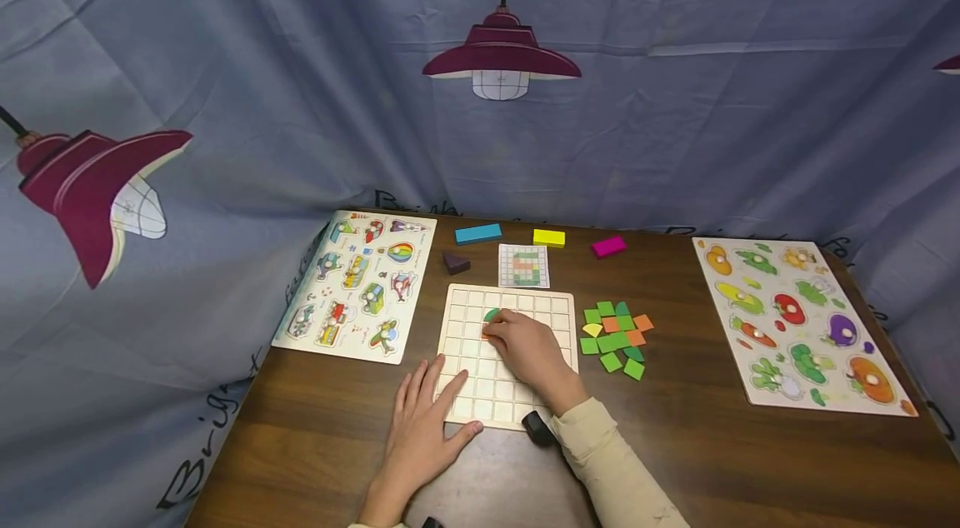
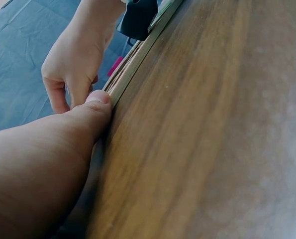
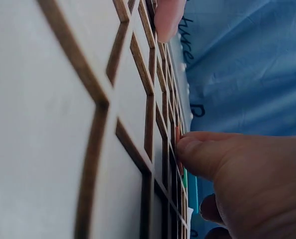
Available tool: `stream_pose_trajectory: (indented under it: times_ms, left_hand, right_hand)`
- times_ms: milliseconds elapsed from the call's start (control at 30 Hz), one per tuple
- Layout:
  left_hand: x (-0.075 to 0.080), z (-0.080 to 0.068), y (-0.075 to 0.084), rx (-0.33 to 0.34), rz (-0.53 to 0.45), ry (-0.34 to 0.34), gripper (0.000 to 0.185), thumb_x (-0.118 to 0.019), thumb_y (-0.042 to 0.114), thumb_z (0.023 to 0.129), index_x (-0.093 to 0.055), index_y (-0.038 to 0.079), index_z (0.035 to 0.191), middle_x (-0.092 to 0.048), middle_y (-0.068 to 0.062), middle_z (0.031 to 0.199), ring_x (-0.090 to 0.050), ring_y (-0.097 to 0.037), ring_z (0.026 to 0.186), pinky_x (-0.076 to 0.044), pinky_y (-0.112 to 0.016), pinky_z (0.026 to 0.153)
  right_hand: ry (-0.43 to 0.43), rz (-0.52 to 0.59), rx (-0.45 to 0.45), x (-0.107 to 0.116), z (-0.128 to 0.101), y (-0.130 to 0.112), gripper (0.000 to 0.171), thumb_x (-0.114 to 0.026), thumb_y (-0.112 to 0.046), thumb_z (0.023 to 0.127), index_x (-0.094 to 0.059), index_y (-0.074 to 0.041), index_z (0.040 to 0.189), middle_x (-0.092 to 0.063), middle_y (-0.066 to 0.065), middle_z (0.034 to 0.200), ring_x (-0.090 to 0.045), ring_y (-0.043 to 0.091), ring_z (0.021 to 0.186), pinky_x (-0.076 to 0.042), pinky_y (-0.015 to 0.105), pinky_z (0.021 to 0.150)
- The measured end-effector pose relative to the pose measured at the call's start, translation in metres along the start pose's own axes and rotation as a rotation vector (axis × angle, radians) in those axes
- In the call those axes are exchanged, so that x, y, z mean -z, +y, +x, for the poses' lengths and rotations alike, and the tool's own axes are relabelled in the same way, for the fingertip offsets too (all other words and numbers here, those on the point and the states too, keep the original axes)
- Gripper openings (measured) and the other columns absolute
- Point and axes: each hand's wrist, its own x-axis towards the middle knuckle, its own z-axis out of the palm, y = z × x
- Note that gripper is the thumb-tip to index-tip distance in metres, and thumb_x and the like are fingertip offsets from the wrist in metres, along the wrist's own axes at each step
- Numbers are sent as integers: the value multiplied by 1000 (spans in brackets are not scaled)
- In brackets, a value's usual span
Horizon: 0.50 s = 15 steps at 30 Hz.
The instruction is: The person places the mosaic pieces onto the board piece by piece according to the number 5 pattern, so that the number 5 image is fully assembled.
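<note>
A pale wooden grid board (image 1: 517, 303) lies at the middle of the brown table. My right hand (image 1: 495, 328) rests on its left part, fingers curled down, pinching a small orange tile (image 1: 486, 334) beside a green tile (image 1: 491, 315) in the cells. In the right wrist view the thumb (image 3: 202, 154) presses at the grid (image 3: 63, 99), with slivers of orange and green under it. My left hand (image 1: 438, 395) lies flat on the table, its fingers over the board's near-left corner and its thumb (image 2: 95, 107) against the board's edge (image 2: 133, 69).
Loose green, orange and yellow tiles (image 1: 615, 332) lie right of the board. A pattern card (image 1: 523, 266) and blue (image 1: 477, 234), yellow (image 1: 548, 237), magenta (image 1: 608, 246) and dark purple (image 1: 454, 263) blocks sit behind it. Peg puzzles lie far left (image 1: 356, 282) and far right (image 1: 798, 324).
</note>
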Motion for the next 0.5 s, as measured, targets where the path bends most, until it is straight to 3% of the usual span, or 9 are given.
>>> stream_pose_trajectory:
  times_ms: [367, 500]
  left_hand:
    - [0, -2, 1, 0, 23, -3, 73, -66, 68, 85, -53, 32, 148, -37, -10, 164, -32, -39, 152, -22, -57, 123]
    - [-1, 2, 2, -2, 20, 3, 73, -65, 68, 86, -52, 33, 149, -36, -9, 165, -31, -38, 153, -21, -57, 124]
  right_hand:
    - [-18, -20, 5, 8, -13, -3, 17, -73, -25, 95, -81, -22, 110, -73, -8, 109, -72, 12, 95, -62, 34, 74]
    - [-16, -8, -33, 20, -24, 11, 16, -73, -26, 95, -81, -20, 107, -72, -7, 109, -72, 14, 97, -62, 37, 77]
